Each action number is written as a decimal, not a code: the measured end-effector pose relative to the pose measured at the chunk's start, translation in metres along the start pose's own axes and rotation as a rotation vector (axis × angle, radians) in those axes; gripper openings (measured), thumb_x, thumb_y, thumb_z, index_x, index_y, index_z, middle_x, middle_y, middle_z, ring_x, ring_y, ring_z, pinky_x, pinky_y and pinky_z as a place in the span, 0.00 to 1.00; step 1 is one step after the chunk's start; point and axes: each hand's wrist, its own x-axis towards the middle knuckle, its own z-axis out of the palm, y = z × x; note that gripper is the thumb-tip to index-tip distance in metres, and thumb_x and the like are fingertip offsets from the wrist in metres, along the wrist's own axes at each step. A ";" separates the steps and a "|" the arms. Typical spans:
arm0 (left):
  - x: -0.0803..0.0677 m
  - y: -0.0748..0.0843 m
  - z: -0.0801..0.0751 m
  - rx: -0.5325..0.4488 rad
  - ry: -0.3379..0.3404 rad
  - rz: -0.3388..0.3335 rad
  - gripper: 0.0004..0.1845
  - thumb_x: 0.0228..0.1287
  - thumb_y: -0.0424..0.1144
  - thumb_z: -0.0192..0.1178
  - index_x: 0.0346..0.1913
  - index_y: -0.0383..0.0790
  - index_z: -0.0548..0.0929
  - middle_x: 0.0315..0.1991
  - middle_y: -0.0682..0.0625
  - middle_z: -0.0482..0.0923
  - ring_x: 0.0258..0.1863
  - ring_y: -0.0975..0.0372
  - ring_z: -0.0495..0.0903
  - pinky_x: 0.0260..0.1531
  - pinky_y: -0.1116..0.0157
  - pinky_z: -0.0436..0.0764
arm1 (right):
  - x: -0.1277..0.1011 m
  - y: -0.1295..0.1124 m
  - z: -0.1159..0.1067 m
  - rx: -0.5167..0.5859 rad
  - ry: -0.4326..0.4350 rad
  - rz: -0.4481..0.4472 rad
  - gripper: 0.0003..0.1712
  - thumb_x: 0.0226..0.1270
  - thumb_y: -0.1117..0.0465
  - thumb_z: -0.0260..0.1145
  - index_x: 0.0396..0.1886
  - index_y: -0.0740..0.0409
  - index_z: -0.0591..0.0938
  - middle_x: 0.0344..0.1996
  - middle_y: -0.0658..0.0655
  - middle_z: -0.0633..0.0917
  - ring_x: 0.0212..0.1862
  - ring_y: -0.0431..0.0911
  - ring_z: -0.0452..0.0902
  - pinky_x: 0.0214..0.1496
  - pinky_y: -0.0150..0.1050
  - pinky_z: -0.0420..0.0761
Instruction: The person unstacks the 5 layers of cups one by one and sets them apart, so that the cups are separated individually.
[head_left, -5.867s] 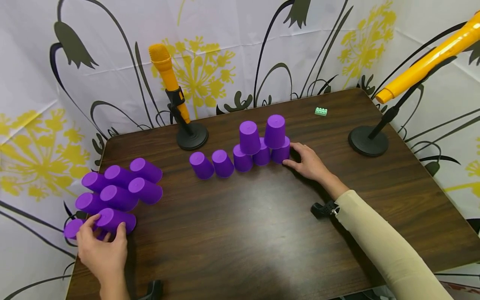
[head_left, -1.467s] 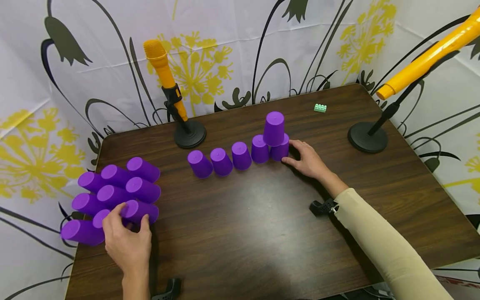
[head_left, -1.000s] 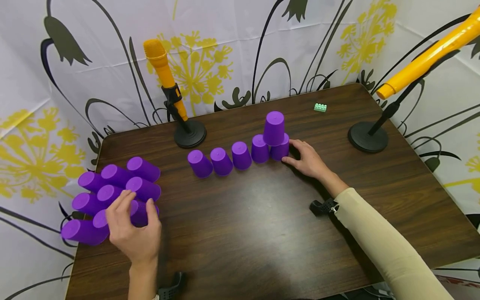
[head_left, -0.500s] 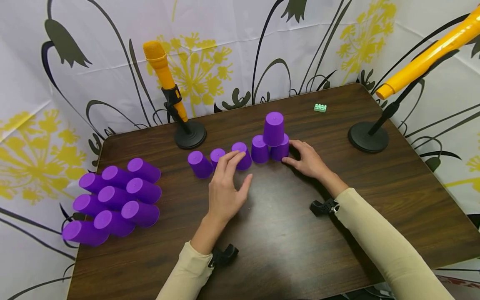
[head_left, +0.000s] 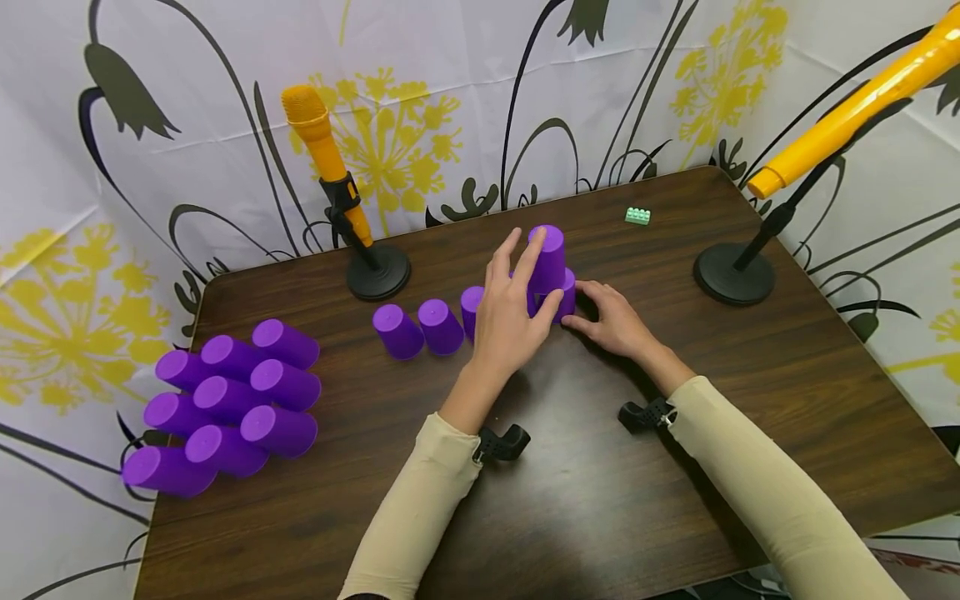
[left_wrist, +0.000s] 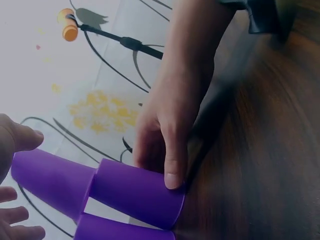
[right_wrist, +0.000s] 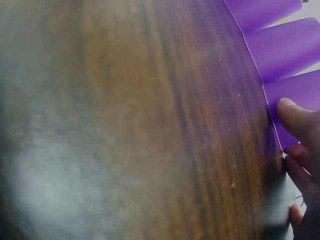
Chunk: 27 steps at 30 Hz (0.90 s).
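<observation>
Top cup (head_left: 549, 257): we see it upturned on row's right end, mid-table
L hand (head_left: 513, 312): our fingers spread round it, not yet closed
R hand (head_left: 617, 321): thumb presses end cup (head_left: 567, 293)
Room: bare table (head_left: 570, 467) near us

A dark wooden bench (head_left: 570, 500) carries everything. Well to the left of the left grip, a heap of purple cups (head_left: 225, 400) lies on its side near the bench's left edge. Beyond that grip, to its left, an orange microphone (head_left: 318, 150) leans on a black round-based stand (head_left: 377, 273). Past the right grip sits a small green brick (head_left: 638, 216). Farther to its right, a second orange microphone (head_left: 847, 108) slants on another black stand (head_left: 733, 275). A floral curtain (head_left: 450, 100) hangs behind.
</observation>
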 end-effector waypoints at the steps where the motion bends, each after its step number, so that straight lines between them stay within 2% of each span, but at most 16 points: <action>1: 0.003 0.000 0.002 -0.008 -0.003 -0.002 0.39 0.64 0.45 0.65 0.76 0.57 0.60 0.74 0.46 0.56 0.69 0.55 0.62 0.40 0.55 0.81 | 0.000 0.000 0.000 0.000 0.000 -0.001 0.34 0.63 0.54 0.72 0.66 0.61 0.73 0.61 0.62 0.77 0.64 0.58 0.68 0.68 0.56 0.63; 4: 0.008 -0.004 0.009 -0.050 0.010 -0.003 0.33 0.64 0.44 0.65 0.72 0.54 0.68 0.70 0.46 0.61 0.65 0.56 0.68 0.42 0.58 0.80 | 0.000 0.001 0.001 0.001 0.002 -0.004 0.34 0.63 0.54 0.72 0.66 0.61 0.73 0.60 0.62 0.78 0.64 0.58 0.68 0.67 0.56 0.63; 8: 0.011 -0.008 0.016 -0.085 0.064 -0.006 0.27 0.63 0.42 0.67 0.65 0.51 0.76 0.63 0.47 0.68 0.57 0.57 0.76 0.49 0.60 0.79 | 0.000 0.002 0.001 -0.003 0.002 -0.006 0.34 0.63 0.54 0.72 0.66 0.61 0.73 0.59 0.62 0.78 0.63 0.58 0.69 0.67 0.57 0.63; 13: 0.013 -0.010 0.019 -0.071 0.124 -0.019 0.24 0.60 0.39 0.69 0.60 0.51 0.78 0.59 0.48 0.72 0.50 0.56 0.80 0.46 0.60 0.80 | 0.000 0.003 0.001 -0.011 -0.006 0.008 0.35 0.63 0.53 0.72 0.66 0.61 0.72 0.61 0.62 0.77 0.64 0.58 0.68 0.68 0.57 0.62; 17: 0.011 -0.011 0.013 -0.083 0.146 -0.029 0.23 0.59 0.37 0.70 0.58 0.50 0.79 0.56 0.49 0.73 0.47 0.56 0.81 0.43 0.61 0.80 | 0.000 0.002 0.000 -0.016 -0.010 0.023 0.35 0.63 0.53 0.71 0.67 0.61 0.72 0.61 0.62 0.77 0.65 0.57 0.67 0.69 0.56 0.61; 20: 0.005 -0.010 0.000 -0.126 0.184 -0.042 0.23 0.58 0.37 0.70 0.57 0.50 0.80 0.55 0.50 0.73 0.46 0.58 0.80 0.41 0.62 0.81 | -0.001 0.003 0.000 -0.022 -0.004 0.021 0.35 0.63 0.54 0.72 0.66 0.61 0.72 0.61 0.62 0.77 0.65 0.57 0.68 0.68 0.55 0.62; 22: -0.001 -0.008 -0.014 -0.186 0.235 -0.055 0.23 0.57 0.35 0.71 0.56 0.49 0.80 0.54 0.49 0.73 0.48 0.60 0.79 0.41 0.62 0.82 | -0.001 0.003 0.001 -0.027 0.002 0.015 0.35 0.62 0.54 0.72 0.66 0.62 0.73 0.60 0.62 0.77 0.64 0.57 0.68 0.68 0.55 0.62; 25: -0.012 -0.007 -0.042 -0.265 0.348 -0.070 0.24 0.55 0.32 0.71 0.56 0.46 0.81 0.54 0.49 0.74 0.52 0.61 0.77 0.41 0.61 0.83 | -0.001 0.003 0.001 -0.030 0.007 0.004 0.35 0.62 0.53 0.72 0.65 0.63 0.73 0.59 0.62 0.78 0.63 0.57 0.69 0.67 0.54 0.63; 27: -0.017 -0.001 -0.067 -0.275 0.436 -0.093 0.23 0.54 0.28 0.71 0.55 0.41 0.82 0.53 0.46 0.74 0.52 0.60 0.76 0.41 0.58 0.84 | -0.001 0.002 0.000 -0.031 0.008 0.005 0.35 0.62 0.54 0.72 0.65 0.63 0.73 0.59 0.63 0.78 0.64 0.58 0.69 0.68 0.54 0.63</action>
